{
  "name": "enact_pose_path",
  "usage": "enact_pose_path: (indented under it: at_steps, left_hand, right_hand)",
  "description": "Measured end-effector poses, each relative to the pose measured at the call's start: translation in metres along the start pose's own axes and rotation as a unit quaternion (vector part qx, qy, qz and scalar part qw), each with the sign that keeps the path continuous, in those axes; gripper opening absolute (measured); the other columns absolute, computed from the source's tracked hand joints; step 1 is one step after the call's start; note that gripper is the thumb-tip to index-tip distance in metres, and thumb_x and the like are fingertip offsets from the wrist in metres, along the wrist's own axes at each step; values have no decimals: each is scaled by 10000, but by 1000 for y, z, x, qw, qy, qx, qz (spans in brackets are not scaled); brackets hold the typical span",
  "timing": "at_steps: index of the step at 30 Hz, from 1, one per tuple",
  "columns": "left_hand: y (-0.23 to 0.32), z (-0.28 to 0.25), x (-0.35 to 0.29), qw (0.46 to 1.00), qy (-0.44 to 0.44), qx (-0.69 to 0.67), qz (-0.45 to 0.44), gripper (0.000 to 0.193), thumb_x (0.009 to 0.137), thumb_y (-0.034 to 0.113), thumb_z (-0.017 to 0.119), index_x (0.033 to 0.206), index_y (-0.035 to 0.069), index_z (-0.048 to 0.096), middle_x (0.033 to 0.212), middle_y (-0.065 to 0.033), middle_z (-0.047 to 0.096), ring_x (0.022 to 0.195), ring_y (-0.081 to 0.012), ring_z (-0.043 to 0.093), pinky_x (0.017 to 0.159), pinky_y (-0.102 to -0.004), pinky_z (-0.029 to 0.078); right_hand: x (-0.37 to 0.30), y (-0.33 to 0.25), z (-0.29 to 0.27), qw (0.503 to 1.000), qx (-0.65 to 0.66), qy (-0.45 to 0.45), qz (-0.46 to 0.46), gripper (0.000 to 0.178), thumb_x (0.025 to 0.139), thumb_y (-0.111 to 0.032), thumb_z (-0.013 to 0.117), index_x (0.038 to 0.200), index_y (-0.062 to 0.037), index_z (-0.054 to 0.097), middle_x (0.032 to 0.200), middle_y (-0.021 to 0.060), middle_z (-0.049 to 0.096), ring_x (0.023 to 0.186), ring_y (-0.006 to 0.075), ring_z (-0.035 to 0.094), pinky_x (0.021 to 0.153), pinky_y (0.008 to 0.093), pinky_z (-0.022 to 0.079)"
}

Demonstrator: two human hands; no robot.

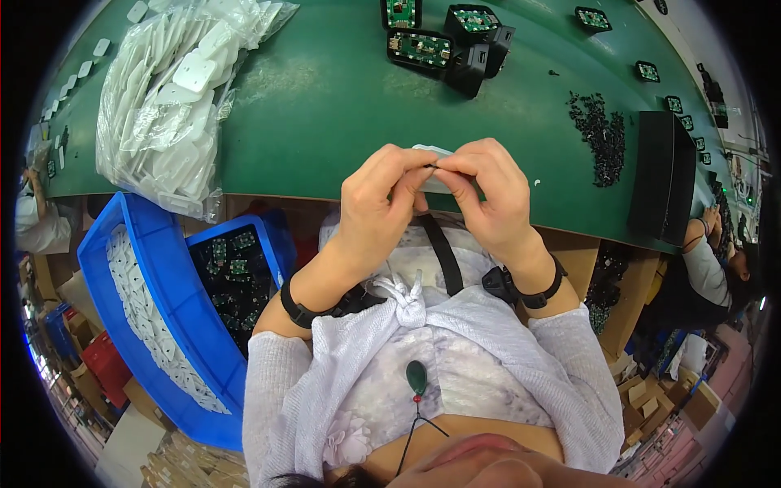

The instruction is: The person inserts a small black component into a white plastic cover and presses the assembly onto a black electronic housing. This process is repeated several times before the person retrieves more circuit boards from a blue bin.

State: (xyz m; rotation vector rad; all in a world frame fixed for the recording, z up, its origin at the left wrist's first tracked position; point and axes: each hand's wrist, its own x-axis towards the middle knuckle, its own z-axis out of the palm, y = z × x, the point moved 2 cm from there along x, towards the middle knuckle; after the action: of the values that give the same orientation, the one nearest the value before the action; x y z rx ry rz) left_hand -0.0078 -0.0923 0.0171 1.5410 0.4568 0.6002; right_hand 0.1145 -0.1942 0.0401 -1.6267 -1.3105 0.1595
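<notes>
My left hand and my right hand meet at the table's near edge, thumbs and index fingers pinched together. Between the fingertips is a small black part, mostly hidden by the fingers. Just behind and below it shows a white plastic plate, partly covered by both hands; whether other fingers support it I cannot tell. Beyond my hands stand black housings with green circuit boards.
A clear bag of white plates lies left on the green table. Small black parts are heaped at right, beside a black box. Blue bins of white pieces and boards stand lower left. Other people sit at both sides.
</notes>
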Motion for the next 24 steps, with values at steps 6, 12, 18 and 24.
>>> enact_pose_path:
  at_steps: [6, 12, 18, 24]
  left_hand:
    - [-2, 5, 0, 979, 12, -186, -79, 183, 929, -80, 501, 1106, -61, 546, 1013, -102, 567, 814, -164, 661, 720, -257, 555]
    - [-6, 4, -2, 984, 0, -173, -34, 131, 930, -64, 522, 1057, -82, 549, 1054, -106, 538, 886, -182, 656, 787, -267, 564]
    - [-1, 3, 0, 997, 15, -38, 62, 86, 904, -57, 574, 989, -55, 584, 983, -103, 543, 840, -165, 638, 738, -256, 562]
    - [-7, 0, -1, 993, 23, -119, 10, 37, 914, -26, 585, 940, -47, 569, 954, -86, 535, 763, -134, 614, 627, -229, 525]
  right_hand:
    - [0, -6, 0, 997, -69, 6, -17, 121, 801, -21, 722, 879, -16, 630, 758, 45, 594, 612, 142, 527, 505, 255, 393]
    - [-2, -4, 4, 996, -46, 6, 71, 83, 825, -2, 695, 861, -12, 621, 733, 23, 543, 582, 70, 436, 490, 219, 335]
    - [-8, 8, 19, 900, 341, 31, 271, 108, 864, -30, 686, 884, -17, 580, 754, -17, 512, 593, 43, 402, 515, 204, 338]
    - [-4, 6, 15, 992, -108, 19, -64, 145, 839, -72, 714, 887, -44, 580, 712, 68, 544, 582, 169, 504, 512, 295, 389]
